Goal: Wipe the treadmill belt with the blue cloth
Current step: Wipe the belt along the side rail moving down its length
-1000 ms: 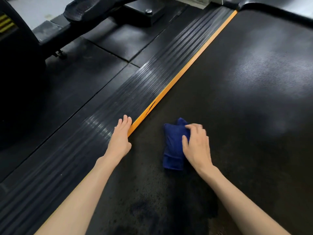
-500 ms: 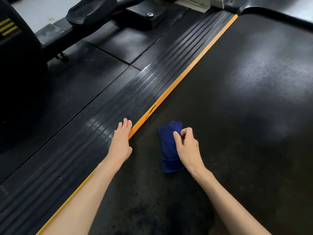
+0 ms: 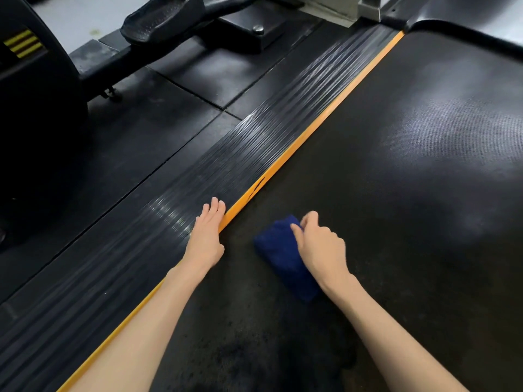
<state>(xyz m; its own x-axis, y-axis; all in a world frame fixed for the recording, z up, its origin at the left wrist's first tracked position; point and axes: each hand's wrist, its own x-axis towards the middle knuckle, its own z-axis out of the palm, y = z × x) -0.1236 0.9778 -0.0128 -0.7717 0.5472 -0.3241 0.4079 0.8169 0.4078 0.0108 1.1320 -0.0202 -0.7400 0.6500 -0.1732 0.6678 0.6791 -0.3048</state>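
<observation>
Treadmill belt (image 3: 396, 193) of black textured rubber, spread beneath the grip and far beyond it. Ribbed black side rail (image 3: 226, 171) off to the grip's left, edged by thin orange strip (image 3: 311, 131). Folded dark-blue cloth (image 3: 280, 250) flat on the belt, under and just left of right hand (image 3: 322, 247), far end pinched between curled fingers and thumb. Left hand (image 3: 206, 239) flat, fingers straight, resting on the rail along the strip.

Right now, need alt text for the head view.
A person's right hand grips a folded blue cloth on the black treadmill belt. The left hand rests flat on the ribbed side rail, beside the orange strip edging the belt. Another exercise machine stands on floor mats at upper left.
</observation>
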